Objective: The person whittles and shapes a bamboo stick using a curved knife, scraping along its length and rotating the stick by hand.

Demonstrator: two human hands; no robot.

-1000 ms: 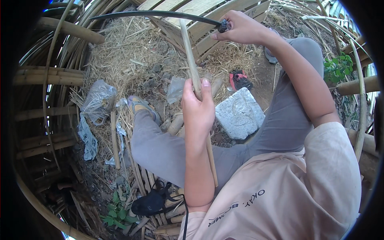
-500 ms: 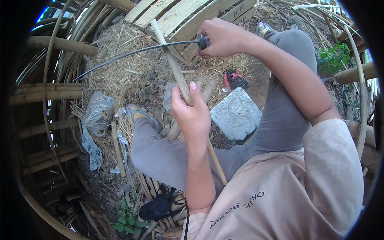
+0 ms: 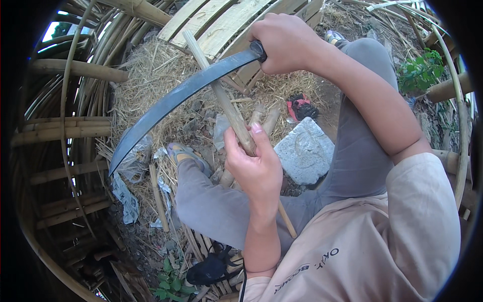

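Note:
My right hand (image 3: 284, 43) is closed around the handle of a sickle. The sickle's long curved dark blade (image 3: 166, 103) reaches out to the left, its broad side showing. Below, my left hand (image 3: 255, 158) grips a split bamboo stick (image 3: 225, 98) between thumb and fingers. The stick slants up to the left from that hand, and its thin lower end comes out below the wrist, against my trousers. The blade crosses the stick's upper part; whether they touch I cannot tell.
A slatted wooden pallet (image 3: 214, 25) lies ahead. A grey stone block (image 3: 304, 151) sits between my legs, near a crumpled red and black wrapper (image 3: 302, 108). Clear plastic (image 3: 138, 166) lies on straw at left. A black bag (image 3: 209, 269) rests by my left leg. Bamboo poles (image 3: 80, 69) stand left.
The sickle's blade has turned from edge-on to showing its broad side, its tip swinging lower. My left hand and the bamboo stick appear slightly lower and further right.

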